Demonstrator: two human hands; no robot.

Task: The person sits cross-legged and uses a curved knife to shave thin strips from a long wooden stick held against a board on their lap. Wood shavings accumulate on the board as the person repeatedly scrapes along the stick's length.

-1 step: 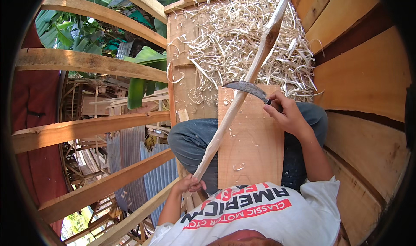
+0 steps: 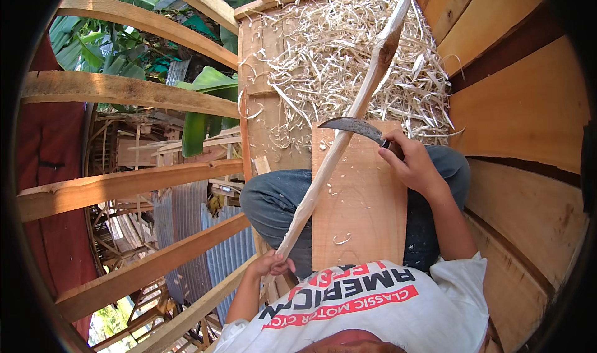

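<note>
A long, pale, peeled wooden stick [image 2: 329, 166] runs slantwise from my lap up over the far shavings, with a brown knot in its upper part. My left hand [image 2: 272, 263] is wrapped round its lower end. In my right hand [image 2: 410, 161] is the dark handle of a curved knife [image 2: 354, 126]. Its hooked blade lies across the stick, tip pointing left; whether the edge bites into the wood I cannot tell. Beneath the stick a flat wooden board [image 2: 360, 210] rests over my lap, with a few small shavings on it.
A heap of curly wood shavings [image 2: 367, 61] covers much of the plank floor [image 2: 258, 61] ahead. Wooden slats [image 2: 130, 185] with gaps stand on the left, beyond them corrugated sheets and banana leaves. A plank wall [image 2: 522, 110] closes in on the right.
</note>
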